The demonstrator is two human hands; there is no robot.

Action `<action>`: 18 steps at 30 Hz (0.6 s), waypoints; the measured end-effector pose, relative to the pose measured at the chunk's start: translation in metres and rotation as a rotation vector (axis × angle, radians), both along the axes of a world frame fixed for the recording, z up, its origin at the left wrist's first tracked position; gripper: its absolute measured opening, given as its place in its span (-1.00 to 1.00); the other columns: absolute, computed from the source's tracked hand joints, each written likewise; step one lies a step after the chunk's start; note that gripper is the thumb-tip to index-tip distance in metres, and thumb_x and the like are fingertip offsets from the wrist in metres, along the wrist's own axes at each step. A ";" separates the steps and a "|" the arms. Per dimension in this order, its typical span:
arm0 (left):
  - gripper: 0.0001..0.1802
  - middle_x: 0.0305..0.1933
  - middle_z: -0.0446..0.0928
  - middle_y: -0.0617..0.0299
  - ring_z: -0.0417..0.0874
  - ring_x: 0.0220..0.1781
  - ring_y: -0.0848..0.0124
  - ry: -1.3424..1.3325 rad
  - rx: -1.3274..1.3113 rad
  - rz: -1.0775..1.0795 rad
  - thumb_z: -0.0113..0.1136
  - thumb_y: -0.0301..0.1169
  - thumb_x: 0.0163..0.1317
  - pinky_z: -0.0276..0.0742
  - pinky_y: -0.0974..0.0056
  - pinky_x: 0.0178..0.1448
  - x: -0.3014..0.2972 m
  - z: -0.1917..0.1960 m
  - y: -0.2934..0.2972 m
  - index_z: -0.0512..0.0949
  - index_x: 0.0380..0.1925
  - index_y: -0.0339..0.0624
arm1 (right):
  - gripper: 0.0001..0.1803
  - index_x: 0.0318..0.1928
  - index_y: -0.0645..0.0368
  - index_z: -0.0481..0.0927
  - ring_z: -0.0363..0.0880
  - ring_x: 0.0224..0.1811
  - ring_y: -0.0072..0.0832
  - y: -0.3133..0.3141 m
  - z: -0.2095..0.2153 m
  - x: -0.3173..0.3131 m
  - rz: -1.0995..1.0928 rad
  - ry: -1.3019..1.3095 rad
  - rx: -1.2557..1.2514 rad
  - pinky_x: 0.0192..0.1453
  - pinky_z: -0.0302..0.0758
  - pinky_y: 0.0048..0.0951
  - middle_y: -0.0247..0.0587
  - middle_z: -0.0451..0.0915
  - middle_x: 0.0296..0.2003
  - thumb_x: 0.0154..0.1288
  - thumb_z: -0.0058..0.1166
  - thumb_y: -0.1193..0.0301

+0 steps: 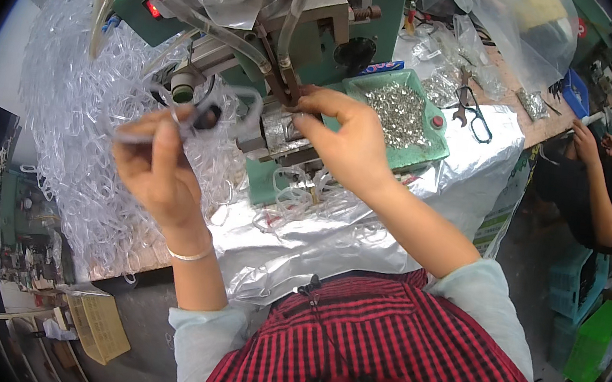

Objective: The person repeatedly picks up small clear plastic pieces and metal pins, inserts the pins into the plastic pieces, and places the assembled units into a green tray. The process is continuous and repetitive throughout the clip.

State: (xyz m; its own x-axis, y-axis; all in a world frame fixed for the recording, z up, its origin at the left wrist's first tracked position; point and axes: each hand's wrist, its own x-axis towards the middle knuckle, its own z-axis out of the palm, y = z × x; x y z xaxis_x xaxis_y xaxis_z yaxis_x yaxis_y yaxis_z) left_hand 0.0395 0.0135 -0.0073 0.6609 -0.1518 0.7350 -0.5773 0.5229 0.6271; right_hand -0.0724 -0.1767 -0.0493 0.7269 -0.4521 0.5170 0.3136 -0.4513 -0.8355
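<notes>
My left hand [161, 167] is raised in front of a heap of clear plastic loops [82, 105]. Its fingers pinch a clear plastic loop [251, 113], smeared by motion, with a dark blurred piece beside the fingertips. At the green machine [386, 30], my right hand [350, 136] has thumb and forefinger closed by the metal head [284, 87]; whatever they hold is too small to tell. Just right of that hand, a green tray [435, 151] is filled with small shiny metal pieces [398, 115].
Silver foil [361, 235] covers the bench front, with several loops lying on it below the machine. Right of the tray lie a wrench [460, 107] and black-handled scissors [480, 124]. Clear tubes [183, 15] hang over the machine. Another person [597, 186] works at far right; a yellow crate [100, 326] stands lower left.
</notes>
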 end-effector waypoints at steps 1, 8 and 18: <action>-0.90 -0.15 0.65 -0.05 0.71 -0.11 0.22 -0.010 0.035 0.006 0.20 -0.58 0.32 0.69 0.14 0.03 -0.011 -0.005 0.003 0.50 -0.21 -0.31 | -0.71 -0.12 0.25 0.71 0.60 0.11 -0.14 -0.003 0.004 -0.006 0.014 0.021 -0.100 0.25 0.47 -0.23 -0.02 0.67 -0.02 0.13 0.24 0.44; -0.79 -0.15 0.72 -0.02 0.71 -0.27 0.23 -0.751 0.516 0.170 0.41 -0.62 0.04 0.64 0.28 -0.20 -0.055 -0.029 -0.019 0.59 -0.34 -0.20 | -0.79 -0.27 0.24 0.69 0.43 0.30 0.04 -0.102 -0.076 -0.053 -0.593 0.399 -0.747 0.32 0.42 -0.11 0.06 0.59 0.11 0.04 0.30 0.45; -0.74 -0.18 0.72 0.23 0.66 -0.37 0.25 -0.975 0.534 0.216 0.46 -0.56 -0.09 0.59 0.28 -0.34 -0.041 -0.038 -0.035 0.58 -0.40 -0.13 | -0.86 -0.26 0.16 0.74 0.68 -0.12 -0.17 -0.115 -0.080 -0.038 -0.542 0.185 -0.364 0.01 0.56 -0.26 -0.13 0.73 -0.22 0.18 0.24 0.41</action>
